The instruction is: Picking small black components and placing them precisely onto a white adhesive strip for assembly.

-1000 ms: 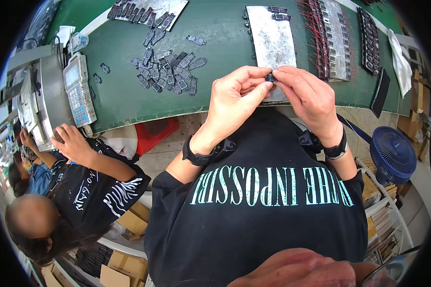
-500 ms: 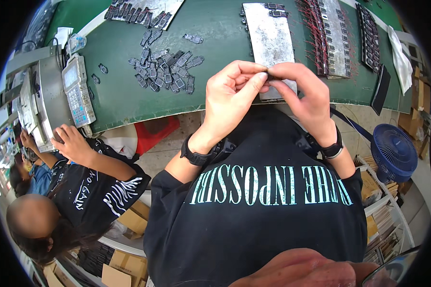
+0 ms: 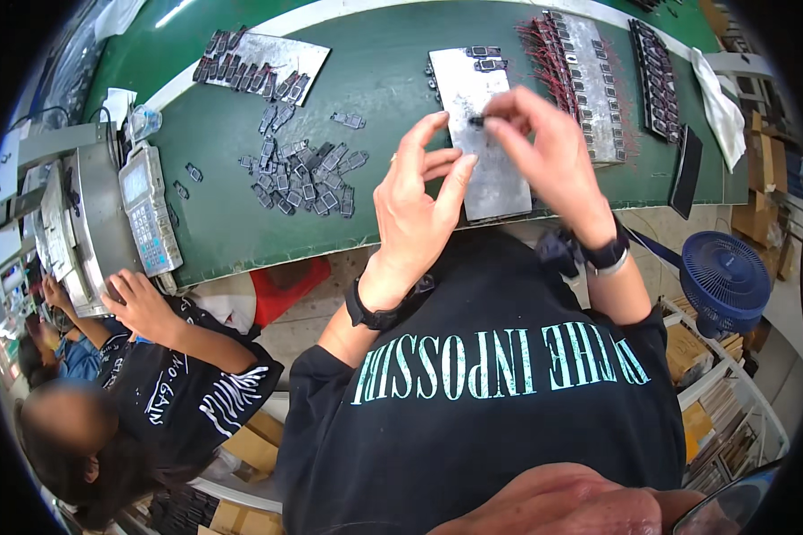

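My right hand (image 3: 544,147) pinches a small black part (image 3: 476,121) between thumb and forefinger, over a pale metal plate (image 3: 492,183). The part is slightly blurred, and the fingertips cover one end of it. Beside the plate's left edge is my left hand (image 3: 419,201), fingers apart and curved, holding nothing. Two small black rectangular parts (image 3: 487,59) lie at the plate's far end, and more sit along its far left edge. To the left, a loose pile of similar black parts with grey window-like centres (image 3: 308,174) lies on the green table mat (image 3: 393,107).
A second plate (image 3: 303,55) bears rows of parts at the far left. On the right are a plate with red-wired parts (image 3: 589,98), a black strip of parts (image 3: 656,80) and a white cloth (image 3: 718,111). A keypad device (image 3: 147,209), a co-worker's hand (image 3: 143,303) and a blue fan (image 3: 725,281) flank me.
My hands have come apart. The right one has moved forward over the plate with the black part; the left has opened and lost contact with it. The view has shifted slightly.
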The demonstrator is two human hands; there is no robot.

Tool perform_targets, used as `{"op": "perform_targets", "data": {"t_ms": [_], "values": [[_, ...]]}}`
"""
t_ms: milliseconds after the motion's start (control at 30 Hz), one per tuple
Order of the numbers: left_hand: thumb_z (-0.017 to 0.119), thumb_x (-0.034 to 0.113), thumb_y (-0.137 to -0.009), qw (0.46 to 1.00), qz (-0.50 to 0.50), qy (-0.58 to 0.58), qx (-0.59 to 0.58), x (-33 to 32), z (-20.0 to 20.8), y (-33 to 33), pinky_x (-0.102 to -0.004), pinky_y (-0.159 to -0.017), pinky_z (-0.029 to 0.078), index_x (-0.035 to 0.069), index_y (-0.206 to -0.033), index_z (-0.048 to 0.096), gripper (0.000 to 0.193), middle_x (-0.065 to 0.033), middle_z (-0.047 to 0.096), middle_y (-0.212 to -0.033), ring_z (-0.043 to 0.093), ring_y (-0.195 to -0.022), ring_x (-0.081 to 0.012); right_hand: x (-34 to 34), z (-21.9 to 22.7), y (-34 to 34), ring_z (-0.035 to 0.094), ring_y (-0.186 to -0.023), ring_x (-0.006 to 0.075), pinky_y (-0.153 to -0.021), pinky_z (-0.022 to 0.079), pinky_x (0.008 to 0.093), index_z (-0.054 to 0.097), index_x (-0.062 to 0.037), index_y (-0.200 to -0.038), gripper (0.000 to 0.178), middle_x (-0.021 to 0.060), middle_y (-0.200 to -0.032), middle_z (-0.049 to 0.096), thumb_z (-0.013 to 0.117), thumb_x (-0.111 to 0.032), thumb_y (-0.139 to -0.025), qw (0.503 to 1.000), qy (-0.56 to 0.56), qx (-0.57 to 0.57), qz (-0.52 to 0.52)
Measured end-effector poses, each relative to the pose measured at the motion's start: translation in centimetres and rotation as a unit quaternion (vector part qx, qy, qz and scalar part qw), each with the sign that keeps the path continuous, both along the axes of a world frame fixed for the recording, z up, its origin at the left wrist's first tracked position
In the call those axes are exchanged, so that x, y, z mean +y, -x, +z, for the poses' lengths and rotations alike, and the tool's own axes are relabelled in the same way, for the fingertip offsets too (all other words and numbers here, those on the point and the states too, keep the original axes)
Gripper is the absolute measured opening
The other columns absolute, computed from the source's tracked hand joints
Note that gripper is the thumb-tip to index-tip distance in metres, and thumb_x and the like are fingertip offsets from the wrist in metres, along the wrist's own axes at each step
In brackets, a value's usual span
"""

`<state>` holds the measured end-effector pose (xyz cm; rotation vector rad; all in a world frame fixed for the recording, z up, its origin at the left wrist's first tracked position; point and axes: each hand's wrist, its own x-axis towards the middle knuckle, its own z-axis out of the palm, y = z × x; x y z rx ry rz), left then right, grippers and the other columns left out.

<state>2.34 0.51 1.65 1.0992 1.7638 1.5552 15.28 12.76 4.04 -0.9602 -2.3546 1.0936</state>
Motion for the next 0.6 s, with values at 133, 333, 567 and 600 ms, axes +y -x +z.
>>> {"op": "perform_targets", "data": {"t_ms": [133,333,567,600], "values": [[0.066,0.002,-0.091,0.999,0.002,-0.033,-0.012,-0.7,0.2,0.5,-0.0312,-0.076,0.06,-0.002,-0.122,0.057,0.033,-0.0168,0.065,-0.123,0.073,-0.092,-0.0216,2.7,-1.7,0.4,0.062,-0.07,0.016,-0.064,0.049,0.0308,0.065,-0.0041,-0.1,0.012,0.0072,-0.088,0.065,0.066,-0.006,-0.089,0.99,-0.113,-0.036,-0.078],[0.062,-0.002,-0.092,0.999,-0.036,-0.006,-0.016,-1.9,-0.5,1.2,-0.0272,-0.08,0.057,-0.002,-0.124,0.059,0.032,-0.0165,0.059,-0.133,0.071,-0.101,-0.0206,2.8,-3.1,1.7,0.064,-0.075,0.0231,-0.067,0.051,0.0333,0.066,-0.0057,-0.101,0.013,0.0083,-0.095,0.066,0.067,-0.008,-0.088,0.965,-0.239,-0.045,-0.1],[0.066,0.001,-0.088,0.96,-0.017,0.024,0.277,-1.3,0.3,5.3,-0.0306,-0.078,0.056,0.004,-0.108,0.069,0.02,-0.01,0.068,-0.114,0.07,-0.091,-0.0229,3.0,-1.2,0.0,0.066,-0.094,0.0248,-0.08,0.051,0.0317,0.067,-0.0043,-0.113,0.022,0.0113,-0.106,0.068,0.063,-0.007,-0.092,0.943,-0.322,0.008,-0.086],[0.067,0.003,-0.087,0.932,0.003,0.066,0.356,-0.9,0.7,6.9,-0.032,-0.077,0.056,0.006,-0.104,0.071,0.018,-0.0084,0.068,-0.109,0.069,-0.09,-0.024,2.8,0.0,-0.8,0.066,-0.097,0.0229,-0.083,0.051,0.0308,0.068,-0.005,-0.115,0.023,0.0107,-0.109,0.068,0.063,-0.008,-0.093,0.961,-0.254,0.036,-0.102]]}}
